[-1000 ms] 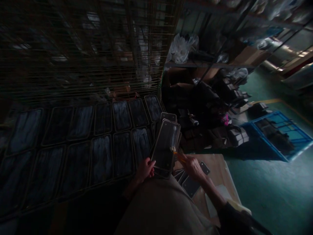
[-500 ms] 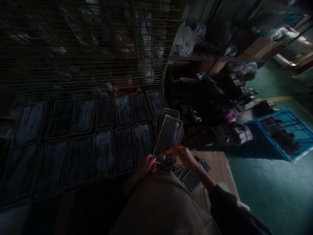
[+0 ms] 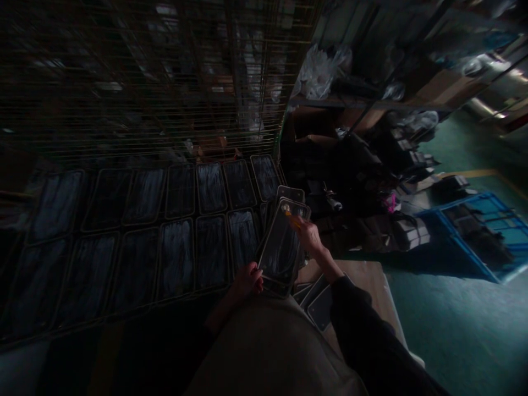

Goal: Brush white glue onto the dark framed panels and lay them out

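A dark rectangular panel (image 3: pixel 277 242) with rounded corners and a pale rim lies tilted on top of a small stack of similar panels. My left hand (image 3: pixel 249 278) grips its lower left corner, fingers closed on the edge. In my right hand (image 3: pixel 308 235) is a brush (image 3: pixel 294 220) with a yellow-orange handle, its pale tip on the panel's upper left corner. Whitish streaks show on the panel's surface. Another panel (image 3: pixel 291 193) sticks out from under the top one at the far end.
Two rows of similar panels, several streaked white (image 3: pixel 176 250), lie to the left before a wire rack (image 3: pixel 198 99). More panels (image 3: pixel 320 305) rest on a wooden board (image 3: pixel 371 280) at right. Beyond stand dark bundles (image 3: pixel 406 231), a blue cart (image 3: pixel 470 236) and a loaded shelf (image 3: pixel 371 103).
My right hand has swept the brush from the panel's near end up to its far left corner. My left hand keeps its hold at the near left corner.
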